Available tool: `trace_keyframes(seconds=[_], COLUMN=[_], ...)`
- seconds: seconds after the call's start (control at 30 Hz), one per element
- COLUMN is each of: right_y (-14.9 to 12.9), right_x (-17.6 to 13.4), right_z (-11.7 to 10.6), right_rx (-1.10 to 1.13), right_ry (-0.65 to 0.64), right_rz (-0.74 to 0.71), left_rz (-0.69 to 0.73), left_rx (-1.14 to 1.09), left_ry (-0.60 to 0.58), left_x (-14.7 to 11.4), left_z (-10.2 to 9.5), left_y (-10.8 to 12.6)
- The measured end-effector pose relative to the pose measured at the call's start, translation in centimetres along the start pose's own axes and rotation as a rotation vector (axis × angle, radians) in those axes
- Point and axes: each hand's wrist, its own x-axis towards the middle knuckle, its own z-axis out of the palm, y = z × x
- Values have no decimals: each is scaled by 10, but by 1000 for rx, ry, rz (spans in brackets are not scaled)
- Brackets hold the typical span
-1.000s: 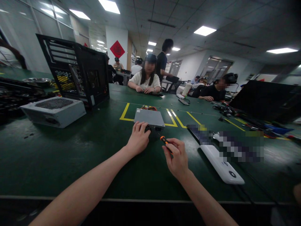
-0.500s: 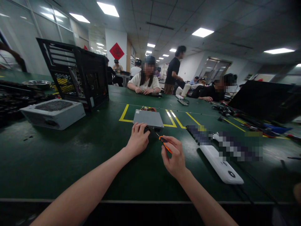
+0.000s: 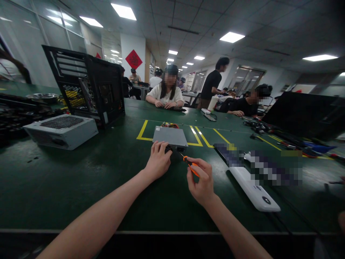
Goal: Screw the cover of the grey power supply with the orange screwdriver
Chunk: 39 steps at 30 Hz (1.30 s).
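A small grey computer power supply [image 3: 170, 135] lies on the green table, coloured wires [image 3: 170, 125] bunched at its far side. My left hand [image 3: 159, 158] is closed on its near edge, fingers curled at the front left corner and partly covering the dark front face. In my right hand [image 3: 201, 180] is a screwdriver with an orange and black handle [image 3: 193, 169], gripped between thumb and fingers. The screwdriver's thin shaft points up and left toward the power supply's front face. Whether the tip touches anything is too small to tell.
At the left stand a larger power supply [image 3: 61, 130] and a black computer case [image 3: 91, 86]. A white elongated device [image 3: 254, 189] lies right of my right hand. Tools and cables [image 3: 291, 144] are at the far right. A person [image 3: 167, 93] sits across the table.
My right hand and the screwdriver have shifted slightly right and down, away from the power supply. My left hand has stayed in place. A standing person in the background has moved right.
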Motion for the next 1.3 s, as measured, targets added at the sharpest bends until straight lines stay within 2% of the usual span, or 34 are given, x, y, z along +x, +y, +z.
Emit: trace_keyframes(seconds=[0.43,0.57,0.73,1.03,1.3], right_y=[-1,-1,-2,2,-1], right_x=[2,2,6,3,5], right_z=[1,1,-2,-1,0], right_rx=[-38,-10,-72,-65,-6], right_ry=[-19,-20,-15,23,-30], right_rz=[-53,-23,-57,-11,-54], left_rz=[0,-1,-9,-16,-26], left_rx=[11,4,2,7,1], left_ry=[2,-2,-2,-10,5], left_x=[1,1,0,1,0], left_z=[-1,0,0,-2,4], left_y=[0,0,0,1,0])
